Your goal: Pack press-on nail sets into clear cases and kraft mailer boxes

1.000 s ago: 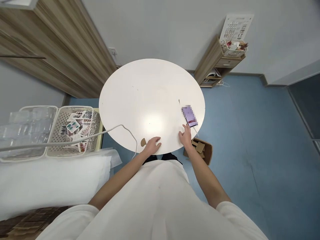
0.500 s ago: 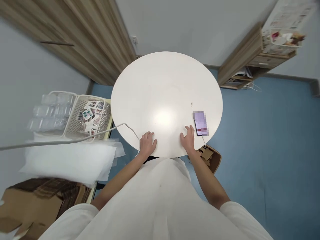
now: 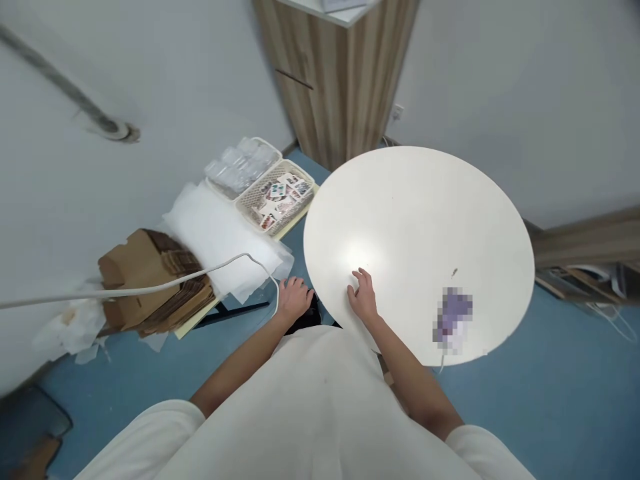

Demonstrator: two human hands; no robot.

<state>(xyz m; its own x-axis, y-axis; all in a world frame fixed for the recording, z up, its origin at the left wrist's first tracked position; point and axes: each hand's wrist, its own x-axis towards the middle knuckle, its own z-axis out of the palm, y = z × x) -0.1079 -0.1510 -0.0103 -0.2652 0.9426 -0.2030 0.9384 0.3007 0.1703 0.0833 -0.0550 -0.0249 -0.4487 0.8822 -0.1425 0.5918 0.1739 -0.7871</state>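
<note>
My left hand point(image 3: 294, 298) is off the left edge of the round white table point(image 3: 415, 220), holding nothing, with its fingers spread. A white cable point(image 3: 227, 263) runs in from the left and bends down beside that wrist. My right hand point(image 3: 363, 298) is over the near left part of the table, its fingers apart and no object in them. I cannot tell whether it touches the top. To its right lies a phone point(image 3: 454, 313), its screen blurred by blocks, with a cable at its lower end. A small dark thing point(image 3: 454, 272) lies just beyond the phone.
Left of the table are a white basket of small printed cards point(image 3: 280, 200), a basket of clear plastic boxes point(image 3: 245, 163), white packing sheets point(image 3: 225, 233) and folded cardboard boxes point(image 3: 150, 280). A wooden cabinet point(image 3: 330, 80) stands behind, and a wooden shelf unit point(image 3: 590, 247) at the right.
My view has turned left, so the table and phone sit further right. Both hands have shifted left relative to the table; the left one is now off its edge. Both remain open.
</note>
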